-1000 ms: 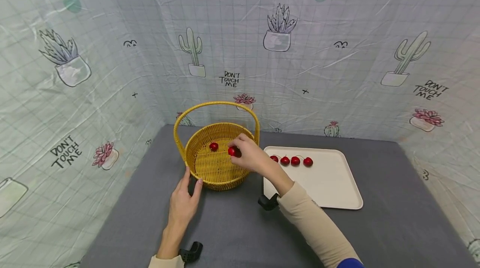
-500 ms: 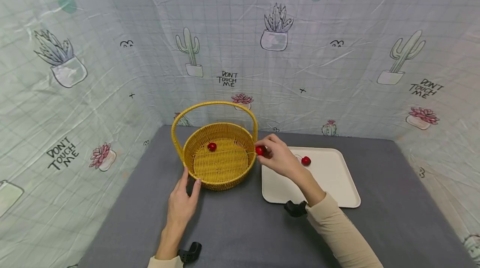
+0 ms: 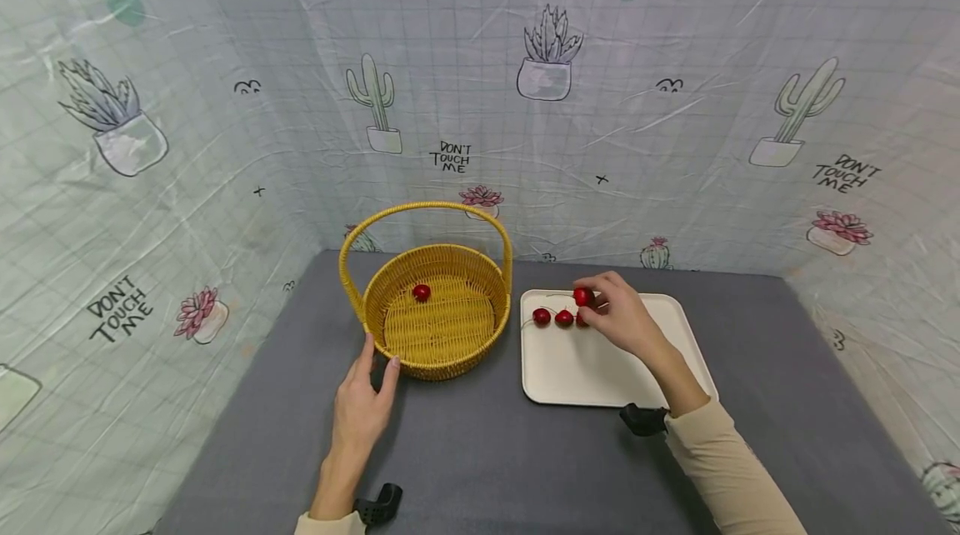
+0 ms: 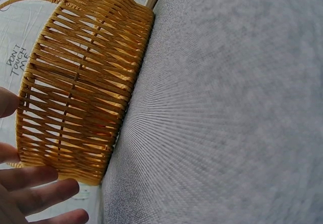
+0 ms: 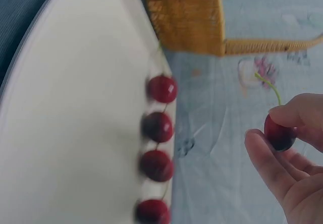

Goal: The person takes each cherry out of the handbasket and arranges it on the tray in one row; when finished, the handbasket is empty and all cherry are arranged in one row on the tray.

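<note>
Above the white tray (image 3: pixel 600 368), my right hand (image 3: pixel 630 320) pinches a dark red cherry (image 5: pixel 280 133) between thumb and fingers, its green stem pointing up. Several more cherries (image 5: pixel 159 127) lie in a row along the tray's far edge; in the head view the hand partly covers that row. The yellow woven basket (image 3: pixel 438 370) stands to the left, with a single cherry (image 3: pixel 422 292) inside. My left hand (image 3: pixel 362 406) touches the basket's near left rim, its fingers fairly straight; in the left wrist view the fingers (image 4: pixel 43 193) lie spread beside the woven wall.
The basket's tall arched handle (image 3: pixel 427 204) rises over its opening. A grey cloth (image 3: pixel 480 460) covers the table. Behind and at the sides hangs a pale curtain (image 3: pixel 420 35) printed with cacti and potted plants.
My right hand has carried the cherry rightward, from over the basket to above the tray. The left hand stays at the basket rim, and the cherry inside the basket remains there.
</note>
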A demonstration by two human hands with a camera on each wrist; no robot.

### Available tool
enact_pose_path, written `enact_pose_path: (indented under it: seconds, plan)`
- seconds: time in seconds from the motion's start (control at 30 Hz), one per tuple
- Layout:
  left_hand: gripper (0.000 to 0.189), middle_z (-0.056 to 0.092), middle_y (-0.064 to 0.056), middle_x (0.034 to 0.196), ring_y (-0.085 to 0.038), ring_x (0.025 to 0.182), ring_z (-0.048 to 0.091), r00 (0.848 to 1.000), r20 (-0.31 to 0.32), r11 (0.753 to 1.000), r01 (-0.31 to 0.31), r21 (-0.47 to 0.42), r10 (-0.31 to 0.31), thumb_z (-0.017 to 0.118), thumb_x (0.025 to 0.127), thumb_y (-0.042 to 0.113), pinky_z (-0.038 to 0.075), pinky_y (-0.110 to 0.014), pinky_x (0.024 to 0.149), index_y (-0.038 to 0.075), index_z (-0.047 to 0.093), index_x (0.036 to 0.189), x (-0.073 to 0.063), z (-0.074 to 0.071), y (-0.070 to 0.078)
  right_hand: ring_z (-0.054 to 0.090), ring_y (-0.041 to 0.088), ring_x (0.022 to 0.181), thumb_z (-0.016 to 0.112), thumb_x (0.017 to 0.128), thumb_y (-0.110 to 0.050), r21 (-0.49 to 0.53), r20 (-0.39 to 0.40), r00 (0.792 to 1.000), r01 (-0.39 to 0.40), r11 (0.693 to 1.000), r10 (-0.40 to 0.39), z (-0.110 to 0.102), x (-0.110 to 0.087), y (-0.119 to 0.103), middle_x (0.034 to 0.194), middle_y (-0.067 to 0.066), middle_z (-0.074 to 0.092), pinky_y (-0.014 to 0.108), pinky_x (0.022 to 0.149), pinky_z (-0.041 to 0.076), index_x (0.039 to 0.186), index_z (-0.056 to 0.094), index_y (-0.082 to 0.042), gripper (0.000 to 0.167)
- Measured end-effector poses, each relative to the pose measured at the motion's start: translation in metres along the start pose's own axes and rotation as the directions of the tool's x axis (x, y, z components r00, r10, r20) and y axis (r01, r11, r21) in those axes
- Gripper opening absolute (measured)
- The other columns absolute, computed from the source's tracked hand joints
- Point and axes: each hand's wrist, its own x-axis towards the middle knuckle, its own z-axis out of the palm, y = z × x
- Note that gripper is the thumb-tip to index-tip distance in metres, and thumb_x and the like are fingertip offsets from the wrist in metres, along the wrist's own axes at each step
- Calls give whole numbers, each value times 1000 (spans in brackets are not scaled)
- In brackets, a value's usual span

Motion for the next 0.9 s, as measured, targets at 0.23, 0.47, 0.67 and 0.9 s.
enact_pose_path:
  seconds: [0.23,0.47,0.67,0.9]
  plan:
    - [71,55,-19,144,-39,122,62,1000,10,1000,10,3,-10,53,102,49,49,-61,96,13,31,159,0,1,0,69,31,90,69,91,-7,-27,-43,994,-98,995,97,-7,-7,29,118,21,58,40,75,57,131,63,-1,40]
    - [70,54,-19,146,-38,121,63,1000,-2,1000,1,-3,-1,54,102,47,50,-60,95,12,32,158,0,1,0,67,33,91,67,93,-11,-54,-57,985,-167,985,164,-10,-12,57,120,25,58,41,77,56,133,60,2,43]
    - [70,54,-19,146,-37,120,62,1000,2,1000,9,-3,-9,54,102,47,50,-60,95,13,31,158,0,0,1,66,33,92,68,93,-14,-78,-78,971,-230,970,224,-11,-18,76,117,25,61,40,76,54,130,59,5,43]
    - [71,54,-20,145,-38,121,62,1000,15,1000,18,-3,-18,53,102,48,49,-60,96,12,30,159,0,0,1,67,37,91,68,93,-14,-116,-82,960,-277,954,269,-9,-23,93,112,28,65,47,78,56,124,61,9,40]
